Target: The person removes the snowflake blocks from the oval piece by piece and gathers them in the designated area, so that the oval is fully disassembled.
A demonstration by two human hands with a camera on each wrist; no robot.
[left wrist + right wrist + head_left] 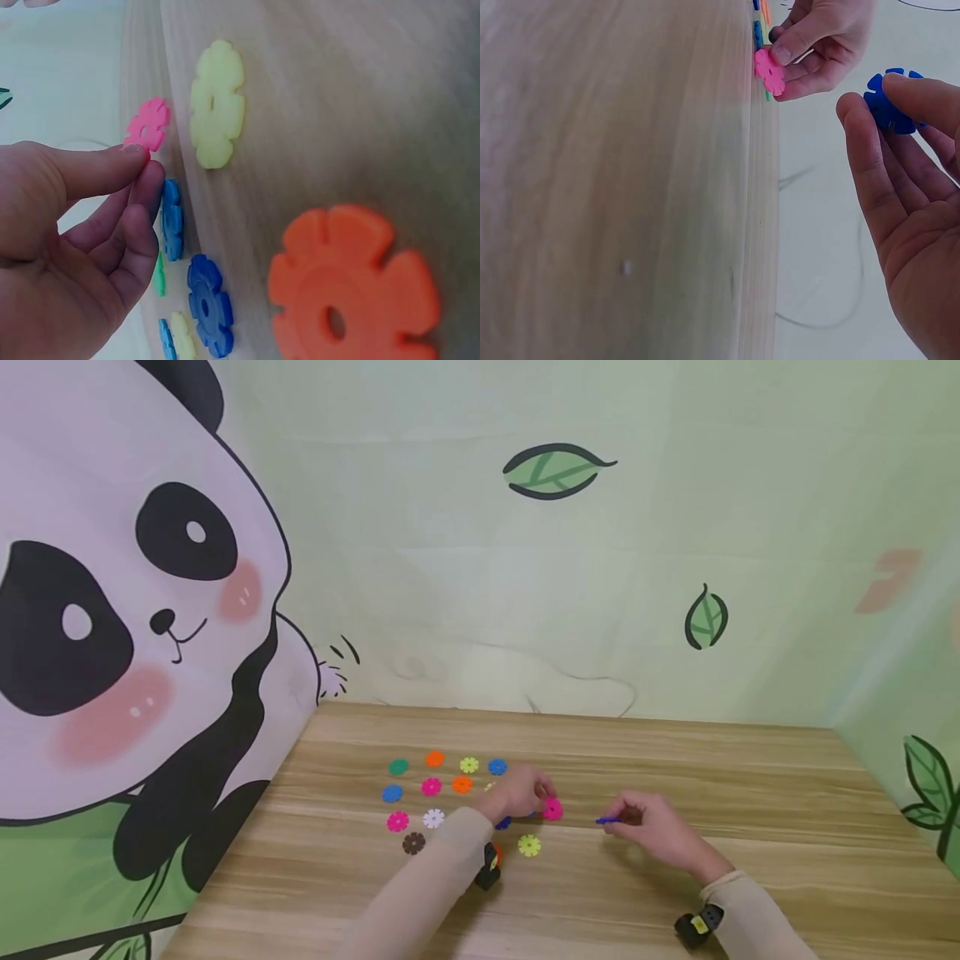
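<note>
Between thumb and fingertips my left hand point(525, 792) pinches a pink snowflake disc point(552, 809), a flat notched piece with a small centre hole. The left wrist view shows the pink disc point(148, 124) tilted up at the thumb tip. To the right, my right hand point(651, 828) pinches a blue snowflake disc point(607, 820), seen edge-on from the head. In the right wrist view the blue disc point(892, 105) sits between thumb and fingers, and the pink disc point(769, 73) is in the other hand beyond it. A gap separates the two discs.
Several loose notched discs lie around and beneath the left forearm, among them a yellow-green one point(529, 845), a brown one point(414, 843) and a white one point(433, 818). They lie on a wooden table point(750, 777). A printed backdrop point(450, 568) stands behind it.
</note>
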